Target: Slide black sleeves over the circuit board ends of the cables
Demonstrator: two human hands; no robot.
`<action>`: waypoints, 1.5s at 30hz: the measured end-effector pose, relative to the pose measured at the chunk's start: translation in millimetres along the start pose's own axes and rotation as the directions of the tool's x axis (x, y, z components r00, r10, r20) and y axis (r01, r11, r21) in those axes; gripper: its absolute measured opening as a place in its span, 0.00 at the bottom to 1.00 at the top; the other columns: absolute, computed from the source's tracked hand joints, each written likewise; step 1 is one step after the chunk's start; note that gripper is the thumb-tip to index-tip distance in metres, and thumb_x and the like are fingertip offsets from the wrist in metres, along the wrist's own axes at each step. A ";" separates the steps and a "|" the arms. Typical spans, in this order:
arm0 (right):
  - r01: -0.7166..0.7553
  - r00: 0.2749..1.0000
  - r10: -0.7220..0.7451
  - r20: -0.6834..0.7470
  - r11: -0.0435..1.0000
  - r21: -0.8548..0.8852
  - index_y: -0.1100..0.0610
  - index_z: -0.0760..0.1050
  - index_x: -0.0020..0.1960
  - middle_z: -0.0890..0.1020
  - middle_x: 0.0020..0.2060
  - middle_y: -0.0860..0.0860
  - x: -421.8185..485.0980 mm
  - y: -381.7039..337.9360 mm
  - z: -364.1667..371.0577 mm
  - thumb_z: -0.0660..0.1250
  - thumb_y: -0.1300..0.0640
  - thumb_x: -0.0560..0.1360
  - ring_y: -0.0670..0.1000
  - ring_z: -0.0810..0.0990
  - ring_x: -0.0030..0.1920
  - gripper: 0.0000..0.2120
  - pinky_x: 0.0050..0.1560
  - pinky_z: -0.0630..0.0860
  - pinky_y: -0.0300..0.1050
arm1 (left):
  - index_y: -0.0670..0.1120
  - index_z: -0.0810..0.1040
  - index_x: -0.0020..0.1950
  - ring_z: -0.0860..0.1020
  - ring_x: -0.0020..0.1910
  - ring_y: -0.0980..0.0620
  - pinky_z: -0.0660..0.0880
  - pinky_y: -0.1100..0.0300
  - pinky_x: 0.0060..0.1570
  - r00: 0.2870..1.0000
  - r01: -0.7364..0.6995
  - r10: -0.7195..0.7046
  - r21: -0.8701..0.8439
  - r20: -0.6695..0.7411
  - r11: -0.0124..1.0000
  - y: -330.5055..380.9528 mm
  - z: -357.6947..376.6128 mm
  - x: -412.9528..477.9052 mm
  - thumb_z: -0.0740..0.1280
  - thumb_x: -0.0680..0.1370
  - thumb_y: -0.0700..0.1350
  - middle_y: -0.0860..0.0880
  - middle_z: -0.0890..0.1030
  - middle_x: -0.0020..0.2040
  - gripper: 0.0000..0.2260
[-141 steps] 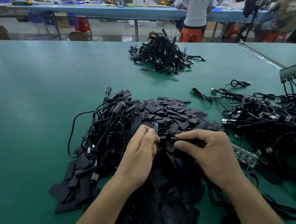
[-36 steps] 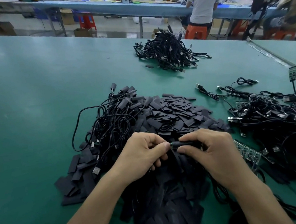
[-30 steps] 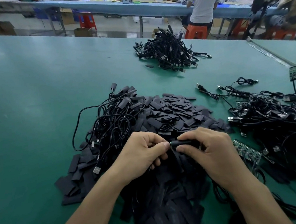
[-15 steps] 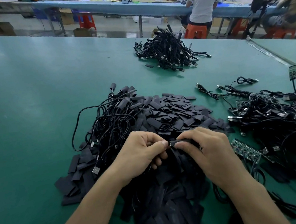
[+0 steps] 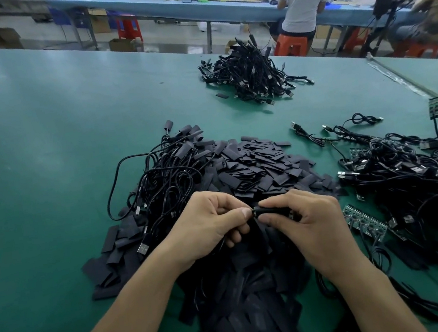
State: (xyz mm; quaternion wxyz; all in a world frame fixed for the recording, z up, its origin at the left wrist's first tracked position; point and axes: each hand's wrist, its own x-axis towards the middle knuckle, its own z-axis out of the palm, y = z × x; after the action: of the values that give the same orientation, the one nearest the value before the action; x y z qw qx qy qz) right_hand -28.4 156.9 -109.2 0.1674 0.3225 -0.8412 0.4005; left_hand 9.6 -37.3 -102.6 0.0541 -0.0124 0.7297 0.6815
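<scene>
Currently, a black sleeve [image 5: 272, 210] is pinched between thumb and forefinger of the right hand [image 5: 307, 223]. Its open mouth is met by the left hand [image 5: 209, 227], whose thumb and fingers are closed on what is judged to be the board end of a cable, mostly hidden. Both are held just above the loose sleeve pile [image 5: 262, 165], which spreads beyond and beneath the grip.

Risks noted:
- A board corner may be caught on the sleeve mouth if fed at a slant, and the sleeve buckled.
- The soft mouth may be flattened shut by too tight a pinch.
- The trailing cable, lost in the tangle [image 5: 167, 183] left of the grip, may be snagged and the board dragged back out.
</scene>
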 end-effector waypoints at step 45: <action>-0.234 0.959 0.258 -0.115 0.953 0.192 0.49 0.83 0.58 0.83 0.44 0.30 -0.8 -2.6 7.9 0.76 0.56 0.71 0.35 0.83 0.45 0.15 0.47 0.75 0.28 | 0.40 0.81 0.44 0.79 0.29 0.55 0.75 0.65 0.29 0.994 -0.010 0.004 -0.056 -0.111 0.998 -4.6 7.5 0.9 0.67 0.80 0.37 0.47 0.83 0.33 0.06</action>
State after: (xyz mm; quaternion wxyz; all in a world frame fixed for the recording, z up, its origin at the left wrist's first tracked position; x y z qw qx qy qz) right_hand -26.3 149.8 -113.1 0.1449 0.2001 -0.8224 0.5125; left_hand 9.6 -30.1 -107.7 0.0106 -0.0491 0.7122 0.7002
